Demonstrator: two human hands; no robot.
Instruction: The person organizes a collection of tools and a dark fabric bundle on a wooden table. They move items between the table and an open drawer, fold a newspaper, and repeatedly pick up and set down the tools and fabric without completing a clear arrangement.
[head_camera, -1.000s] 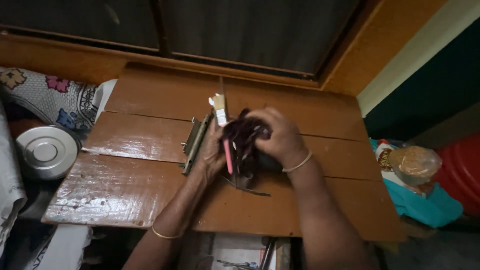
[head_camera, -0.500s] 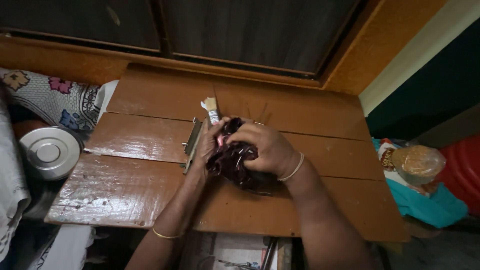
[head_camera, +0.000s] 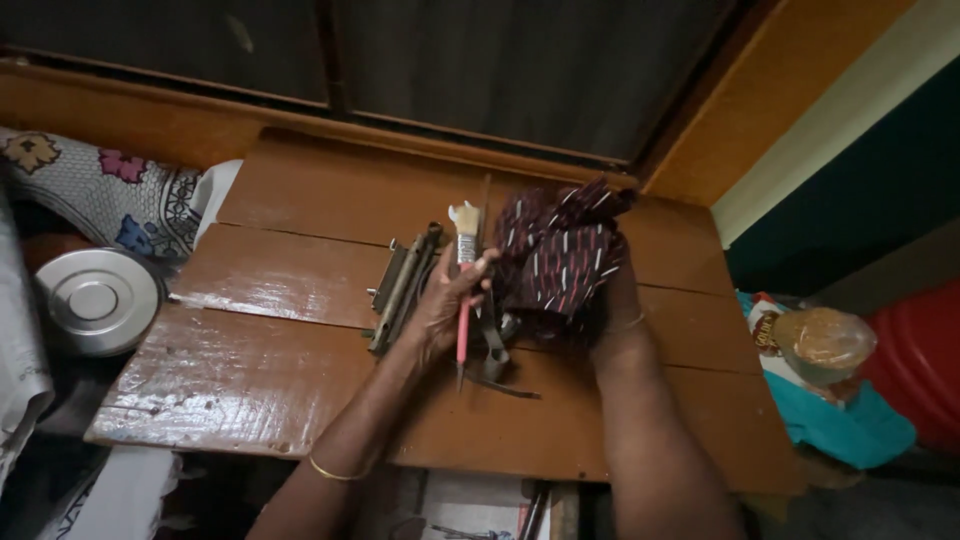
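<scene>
The left hand (head_camera: 447, 305) is closed around a small brush (head_camera: 464, 250) with a pink handle, its pale bristles pointing up and away from the person and the handle tip sticking out below the palm. The right hand (head_camera: 612, 300) is mostly hidden behind a dark maroon cloth (head_camera: 555, 255) with short white dashes; it has the cloth gripped from behind and lifted above the tabletop (head_camera: 270, 370), so the fabric stands bunched and spread between the two hands, with its upper edge reaching toward the back of the tabletop. How the right fingers lie on the cloth cannot be made out. A thin bangle sits on each wrist. Just below the hands, some small dark metal pieces (head_camera: 495, 360) and a thin strip lie on the wood, too dim to tell apart. Just left of the left hand, a long metal hinge plate (head_camera: 400, 285) lies along a seam between the brown boards. Farther left, off the edge of the tabletop, a round steel lid (head_camera: 95, 300) rests beside a flowered fabric (head_camera: 110, 195). To the right, past the tabletop's edge, a clear bag of something brown (head_camera: 820, 345) sits on a teal cloth (head_camera: 850, 425), next to a red container (head_camera: 925, 350). Dark window panes (head_camera: 500, 70) run along the wall behind.
</scene>
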